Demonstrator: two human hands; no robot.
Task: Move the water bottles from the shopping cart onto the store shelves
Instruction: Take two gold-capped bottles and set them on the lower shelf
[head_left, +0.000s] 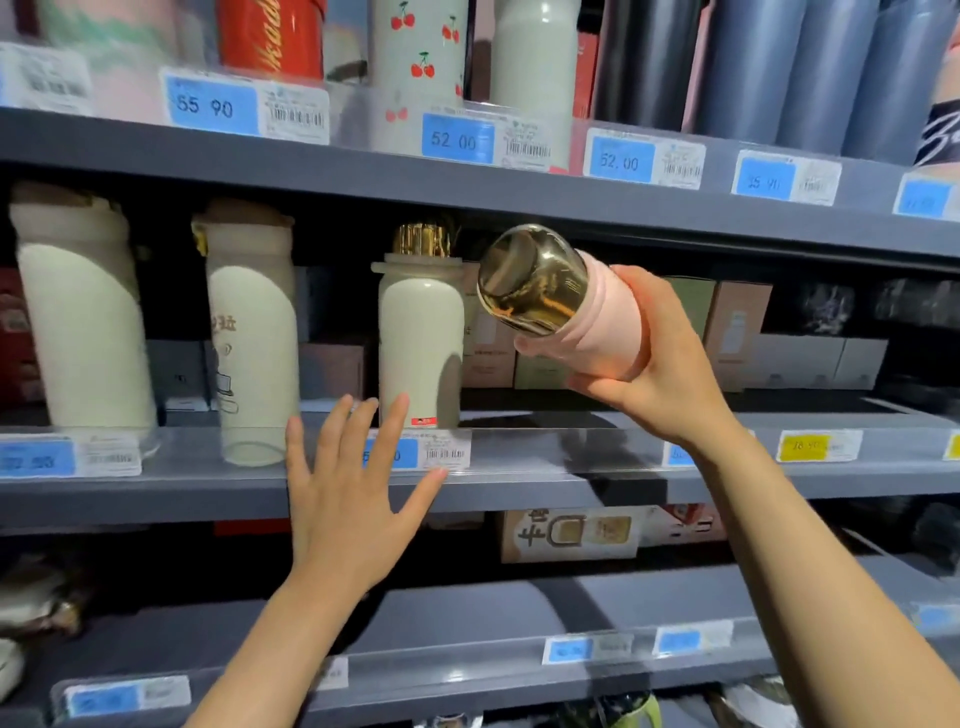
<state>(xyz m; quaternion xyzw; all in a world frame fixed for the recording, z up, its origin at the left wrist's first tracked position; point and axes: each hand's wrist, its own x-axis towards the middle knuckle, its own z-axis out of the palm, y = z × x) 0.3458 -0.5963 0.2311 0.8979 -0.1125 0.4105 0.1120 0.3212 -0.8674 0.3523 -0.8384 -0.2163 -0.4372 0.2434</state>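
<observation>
Grey store shelf (519, 486): the right hand (660, 364) grips a tilted pink bottle (597, 317); left hand (353, 483) spread. Its gold cap could topple the neighbouring cream bottle (421, 343).

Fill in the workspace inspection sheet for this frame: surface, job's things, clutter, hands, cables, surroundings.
Surface: grey middle shelf with price labels along its front.
Job's things: pink bottle with gold cap, tilted, above the shelf; cream bottle with gold cap standing left of it.
Clutter: boxes at the back.
Hands: right hand grips the pink bottle; left hand spread, empty.
Cables: nothing seen.
Surroundings: upper shelf of bottles; shopping cart not visible.
</observation>
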